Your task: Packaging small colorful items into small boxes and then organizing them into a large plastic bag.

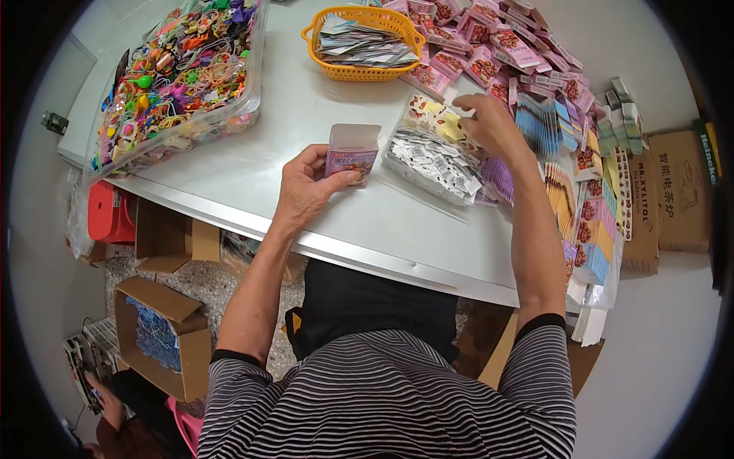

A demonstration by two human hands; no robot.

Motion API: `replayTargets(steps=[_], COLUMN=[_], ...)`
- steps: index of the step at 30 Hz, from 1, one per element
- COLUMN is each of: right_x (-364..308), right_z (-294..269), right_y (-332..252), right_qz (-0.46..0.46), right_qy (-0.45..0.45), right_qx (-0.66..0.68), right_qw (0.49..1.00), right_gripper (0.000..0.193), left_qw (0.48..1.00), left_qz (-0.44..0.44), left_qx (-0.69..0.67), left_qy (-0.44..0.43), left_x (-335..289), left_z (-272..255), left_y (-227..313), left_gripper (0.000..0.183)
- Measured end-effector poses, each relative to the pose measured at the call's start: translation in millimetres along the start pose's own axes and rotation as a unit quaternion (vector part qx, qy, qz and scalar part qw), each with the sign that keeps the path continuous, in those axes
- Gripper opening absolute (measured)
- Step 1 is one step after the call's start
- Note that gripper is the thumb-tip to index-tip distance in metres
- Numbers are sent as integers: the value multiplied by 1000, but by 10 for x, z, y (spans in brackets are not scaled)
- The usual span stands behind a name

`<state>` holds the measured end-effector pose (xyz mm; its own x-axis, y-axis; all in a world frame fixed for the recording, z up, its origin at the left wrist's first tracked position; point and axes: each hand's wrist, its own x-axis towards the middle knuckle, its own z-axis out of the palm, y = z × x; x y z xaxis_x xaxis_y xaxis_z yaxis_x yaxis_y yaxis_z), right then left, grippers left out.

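My left hand (307, 189) grips a small purple carton (351, 162) between thumb and fingers, above the near part of the table. The carton stands upright, its pale top flap raised. Over a clear plastic tub (417, 186) is my right hand (489, 126), fingers curled together; whatever they may hold is hidden. Small black-and-white printed packets (434, 161) fill the tub's near part. Yellow and cream printed pieces (433, 115) lie in its far part, beside the right fingertips.
A yellow basket (367, 74) of flat packets stands behind. Pink cartons (489, 65) are heaped at the far right, with rows of coloured cartons (596, 229) along the right edge. At left, a large clear bin (256, 84) holds colourful trinkets. Below left, another person's hand (107, 398) shows.
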<state>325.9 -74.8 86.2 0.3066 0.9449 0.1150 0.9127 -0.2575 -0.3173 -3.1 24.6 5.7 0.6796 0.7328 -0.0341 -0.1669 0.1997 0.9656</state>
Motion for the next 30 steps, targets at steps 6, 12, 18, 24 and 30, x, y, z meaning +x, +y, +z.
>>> replayTargets(steps=[6, 12, 18, 24, 30], right_x=[59, -22, -26, -35, -164], right_z=[166, 189, 141, 217, -215], right_y=[28, 119, 148, 234, -56], right_qz=[21, 35, 65, -30, 32], right_qy=[-119, -88, -70, 0, -106], right_qx=[-146, -101, 60, 13, 123], right_qw=[982, 990, 994, 999, 986], right_gripper=[38, 29, 18, 24, 29], left_qw=[1000, 1000, 1000, 1000, 1000], left_qz=[-7, -3, 1, 1, -7], left_qx=[13, 13, 22, 18, 15], left_qy=[-1, -3, -5, -3, -1], left_x=[-6, 5, 5, -1, -9], left_z=[11, 6, 3, 14, 18], left_y=[27, 6, 11, 14, 38], left_gripper=[41, 41, 41, 41, 40])
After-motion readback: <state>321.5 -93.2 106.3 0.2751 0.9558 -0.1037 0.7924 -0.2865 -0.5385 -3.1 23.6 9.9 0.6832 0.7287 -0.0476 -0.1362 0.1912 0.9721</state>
